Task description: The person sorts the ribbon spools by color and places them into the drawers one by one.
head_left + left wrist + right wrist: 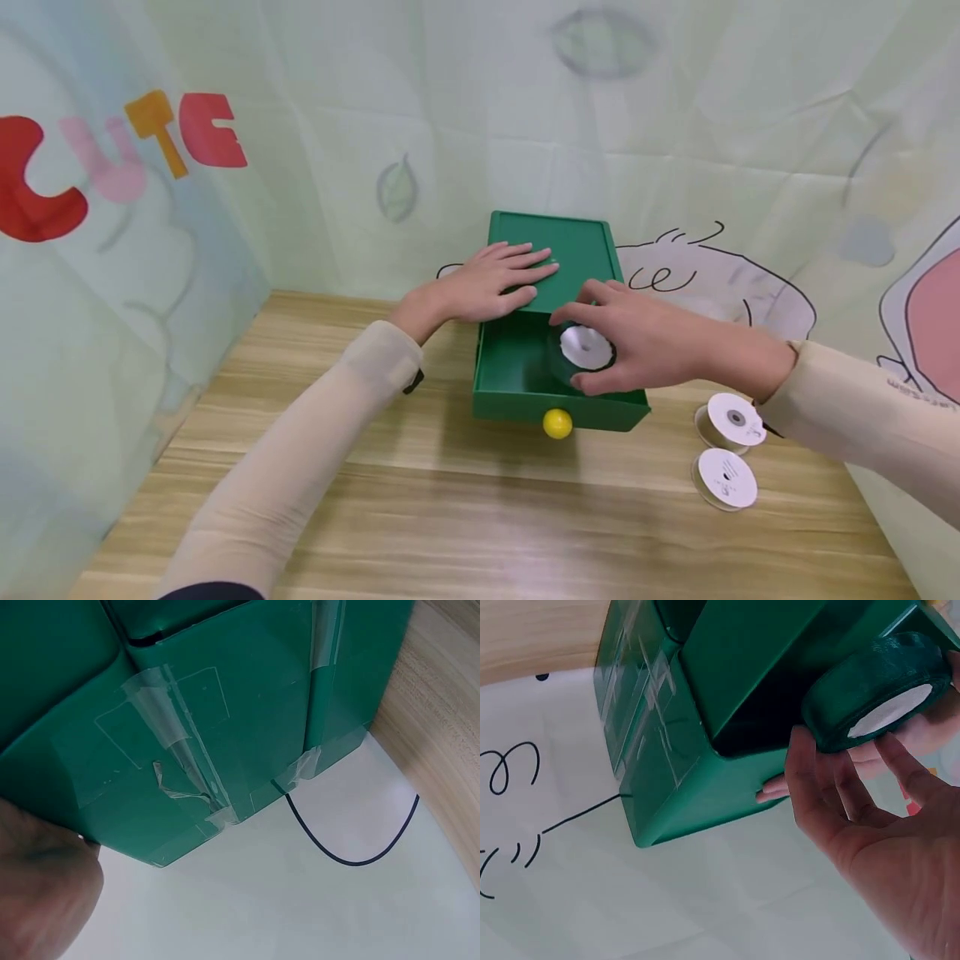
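Observation:
My left hand (491, 283) lies flat with fingers spread on top of a green box (581, 250). Its drawer (510, 404), with a round yellow knob (557, 423), is pulled out toward me. Over the drawer's right part, my right hand (656, 337) grips a roll of dark green ribbon (877, 682) by its edge, thumb on the near side and fingers on the far side. A white disc (585, 347) faces up from the roll. In the left wrist view, clear tape (169, 724) crosses the box's green side, and part of my left hand (45, 889) shows at the edge.
Two white spools (737, 419) (726, 479) lie on the wooden table (450, 517), right of the drawer beneath my right forearm. Behind the box hangs a pale printed cloth (450, 100), with another stretch at the left bearing coloured letters (213, 129).

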`<state>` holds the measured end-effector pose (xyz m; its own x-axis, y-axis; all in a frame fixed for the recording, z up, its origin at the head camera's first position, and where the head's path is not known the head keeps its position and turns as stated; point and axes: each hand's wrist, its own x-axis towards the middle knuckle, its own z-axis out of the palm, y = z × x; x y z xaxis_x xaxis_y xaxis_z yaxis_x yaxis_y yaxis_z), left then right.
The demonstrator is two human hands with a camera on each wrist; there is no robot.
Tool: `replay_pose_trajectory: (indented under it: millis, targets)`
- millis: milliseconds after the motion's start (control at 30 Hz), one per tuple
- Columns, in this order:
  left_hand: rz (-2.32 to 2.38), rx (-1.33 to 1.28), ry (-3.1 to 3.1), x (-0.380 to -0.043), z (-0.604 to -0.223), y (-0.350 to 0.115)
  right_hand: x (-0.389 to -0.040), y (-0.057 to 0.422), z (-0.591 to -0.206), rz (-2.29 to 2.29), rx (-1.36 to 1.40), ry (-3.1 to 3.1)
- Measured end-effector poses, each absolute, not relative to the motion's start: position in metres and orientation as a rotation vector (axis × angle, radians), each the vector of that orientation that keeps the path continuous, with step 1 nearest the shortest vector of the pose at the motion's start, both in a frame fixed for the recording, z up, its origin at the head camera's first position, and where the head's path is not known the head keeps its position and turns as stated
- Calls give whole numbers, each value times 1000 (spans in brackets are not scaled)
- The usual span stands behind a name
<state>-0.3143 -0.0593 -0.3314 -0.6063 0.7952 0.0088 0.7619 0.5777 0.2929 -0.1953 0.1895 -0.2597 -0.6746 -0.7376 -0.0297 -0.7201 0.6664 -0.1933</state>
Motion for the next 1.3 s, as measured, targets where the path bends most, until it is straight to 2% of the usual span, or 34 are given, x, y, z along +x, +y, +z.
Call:
replay_pose_trajectory:
  millis: [933, 1300]
  targets:
    - [447, 1313, 2666, -308, -330, -58, -207, 169, -282, -298, -1081, 2617]
    - [445, 1325, 2670, -309, -332, -57, -209, 167, -292, -272, -1133, 2555]
